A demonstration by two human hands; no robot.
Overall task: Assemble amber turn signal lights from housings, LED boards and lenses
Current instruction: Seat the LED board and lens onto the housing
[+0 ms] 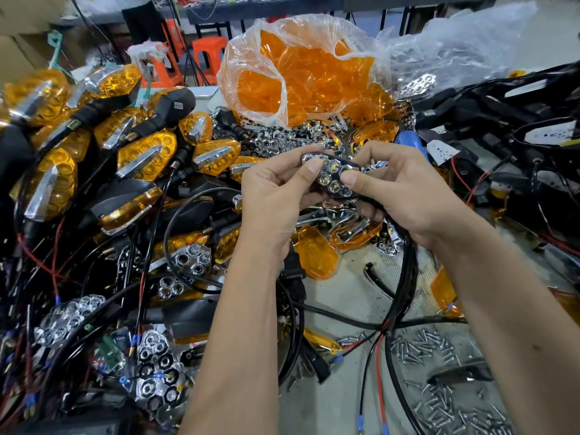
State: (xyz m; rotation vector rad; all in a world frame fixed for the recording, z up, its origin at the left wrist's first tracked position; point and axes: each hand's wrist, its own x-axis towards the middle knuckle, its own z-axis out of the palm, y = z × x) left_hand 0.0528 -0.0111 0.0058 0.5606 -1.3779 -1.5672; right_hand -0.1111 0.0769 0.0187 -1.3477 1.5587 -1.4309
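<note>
Just in front of the clear bag of amber lenses (301,80), above the cluttered table (345,312), both hands hold one black housing (332,177) fitted with a chrome honeycomb reflector. The left hand (276,196) pinches its left end, thumb pressed on the reflector face, while the right hand (398,189) curls round its right end, thumb on top. Finished amber lights (144,155) pile left of the bag; loose screws (439,350) lie nearer the person.
</note>
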